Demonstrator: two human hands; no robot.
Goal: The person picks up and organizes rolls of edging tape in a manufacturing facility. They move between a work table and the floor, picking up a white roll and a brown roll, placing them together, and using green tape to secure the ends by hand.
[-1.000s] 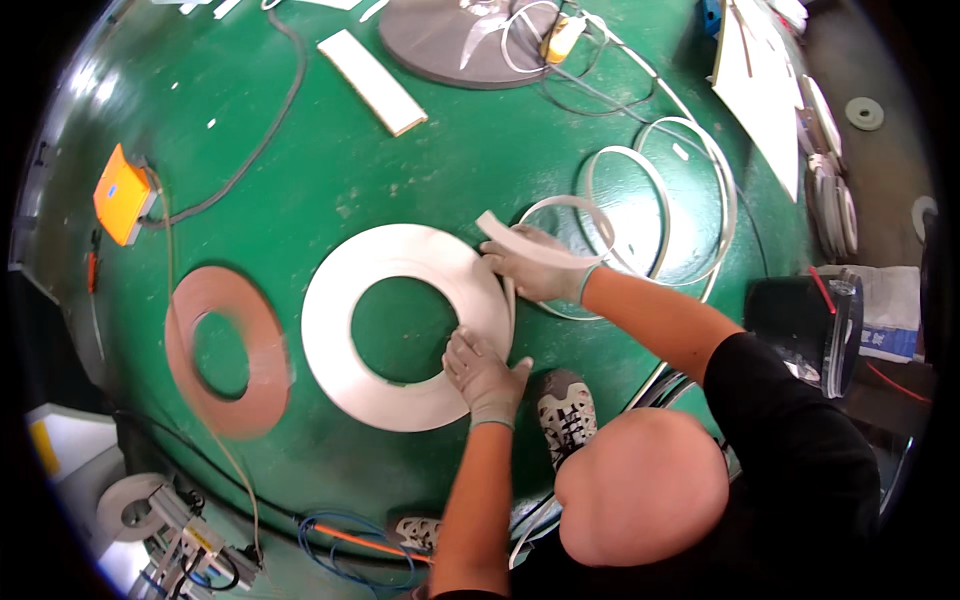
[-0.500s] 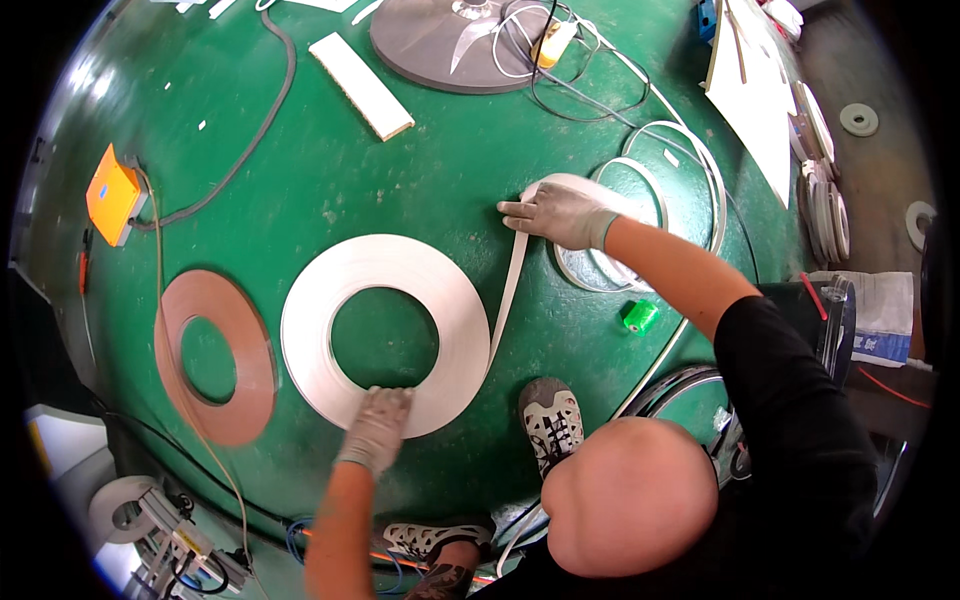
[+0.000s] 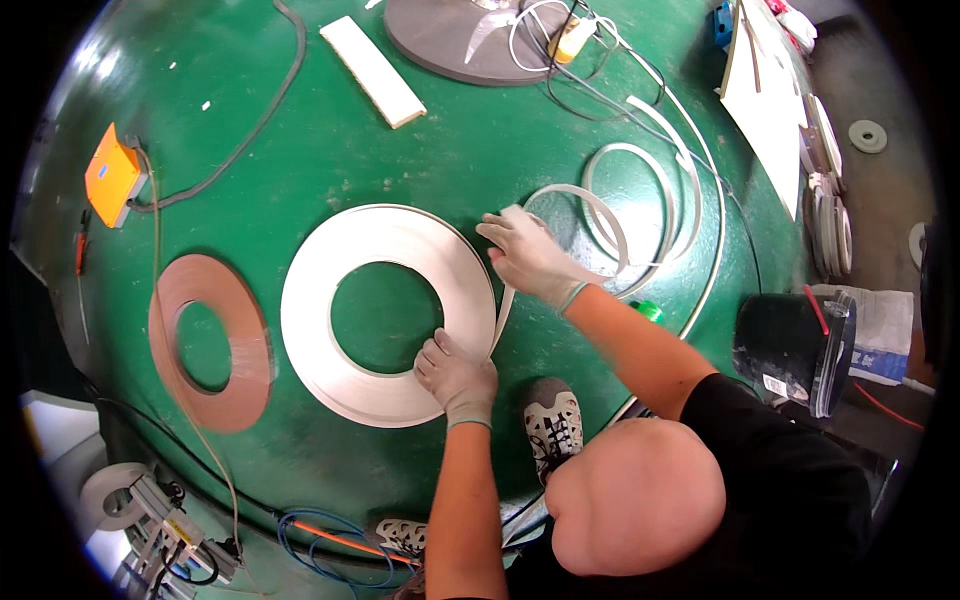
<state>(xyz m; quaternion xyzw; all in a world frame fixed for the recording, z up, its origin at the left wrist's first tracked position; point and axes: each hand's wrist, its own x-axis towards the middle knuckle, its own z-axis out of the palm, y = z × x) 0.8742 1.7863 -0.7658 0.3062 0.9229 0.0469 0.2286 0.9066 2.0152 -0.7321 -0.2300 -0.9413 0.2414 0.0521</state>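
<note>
A large roll of white edge banding (image 3: pixel 330 350) lies flat on the green floor in front of me. My left hand (image 3: pixel 458 378), gloved, grips its lower right part, the fingers curled over the inner rim. Just right of the roll, my gloved right hand (image 3: pixel 530 258) is closed on the loose white strip (image 3: pixel 503 318) that leaves the roll's right edge. Beyond this hand the strip runs on in wide loose loops (image 3: pixel 668 200) over the floor. Part of the strip is hidden under my right palm.
Left of the white roll lies a brown roll (image 3: pixel 250 370), crossed by a thin cable. An orange box (image 3: pixel 112 178) stands farther left. A white board (image 3: pixel 372 72) and a round grey base (image 3: pixel 430 45) are at the far side. A black bucket (image 3: pixel 780 345) stands at right.
My left hand has moved right along the roll's lower rim. My right hand has come nearer with the strip, and the loops at right have shifted and spread.
</note>
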